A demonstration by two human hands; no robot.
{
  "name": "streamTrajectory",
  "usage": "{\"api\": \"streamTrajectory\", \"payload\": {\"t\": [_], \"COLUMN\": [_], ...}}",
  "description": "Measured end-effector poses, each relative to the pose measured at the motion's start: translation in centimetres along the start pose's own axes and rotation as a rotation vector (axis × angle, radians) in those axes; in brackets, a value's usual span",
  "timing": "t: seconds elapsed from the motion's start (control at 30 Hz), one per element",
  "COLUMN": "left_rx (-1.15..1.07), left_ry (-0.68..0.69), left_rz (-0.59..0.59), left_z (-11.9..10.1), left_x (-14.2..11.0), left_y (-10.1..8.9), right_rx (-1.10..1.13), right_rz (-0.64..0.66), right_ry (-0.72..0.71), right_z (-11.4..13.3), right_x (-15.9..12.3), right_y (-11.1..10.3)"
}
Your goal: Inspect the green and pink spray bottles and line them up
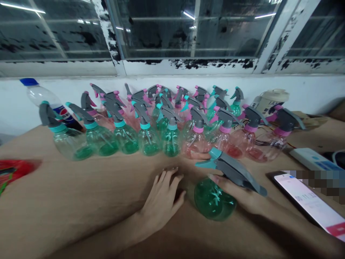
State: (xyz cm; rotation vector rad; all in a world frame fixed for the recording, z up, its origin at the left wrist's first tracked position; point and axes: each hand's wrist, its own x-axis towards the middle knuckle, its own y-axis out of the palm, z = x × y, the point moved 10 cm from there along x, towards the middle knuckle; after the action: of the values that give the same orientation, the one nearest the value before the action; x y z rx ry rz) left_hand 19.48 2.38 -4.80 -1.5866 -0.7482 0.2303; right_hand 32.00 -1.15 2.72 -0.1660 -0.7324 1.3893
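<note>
My right hand (237, 190) grips a green spray bottle (214, 201) round its neck, the bottle tilted, its grey head and teal nozzle pointing up and left. My left hand (165, 196) rests palm down on the wooden table (81, 194), fingers spread and apart from the bottle. Beyond both hands stands a front row of spray bottles: green ones with teal collars, such as the green bottle (172, 142), fill the left and middle. Pink ones with pink collars, such as the pink bottle (244, 142), stand to the right. More spray bottles crowd behind them, partly hidden.
A phone (304, 201) with a lit screen lies at the right, near a white power strip (315, 160). At the back left stands a cola bottle (43, 95); at the back right, a beige container (271, 100). A red packet (16, 171) lies at the left edge.
</note>
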Motion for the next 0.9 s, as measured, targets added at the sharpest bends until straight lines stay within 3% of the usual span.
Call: {"api": "streamTrajectory", "payload": {"t": [0.1, 0.23, 0.5, 0.7, 0.9], "left_rx": [0.003, 0.011, 0.018, 0.071, 0.116], "left_ry": [-0.007, 0.001, -0.054, -0.013, 0.031], "left_rz": [0.004, -0.004, -0.056, -0.074, -0.055], "left_z": [0.1, 0.1, 0.9, 0.6, 0.2], "left_x": [0.0, -0.1, 0.0, 0.1, 0.2], "left_y": [0.0, 0.0, -0.6, -0.6, -0.3], "right_rx": [0.056, -0.014, -0.007, -0.074, 0.044], "right_rz": [0.065, -0.010, -0.100, -0.091, -0.050], "right_ry": [0.056, 0.052, 0.021, -0.010, -0.033], "right_z": [-0.8, -0.9, 0.7, 1.6, 2.0], "right_x": [-0.2, -0.3, 0.2, 0.3, 0.5], "right_y": [0.7, 0.1, -0.7, -1.0, -0.9]}}
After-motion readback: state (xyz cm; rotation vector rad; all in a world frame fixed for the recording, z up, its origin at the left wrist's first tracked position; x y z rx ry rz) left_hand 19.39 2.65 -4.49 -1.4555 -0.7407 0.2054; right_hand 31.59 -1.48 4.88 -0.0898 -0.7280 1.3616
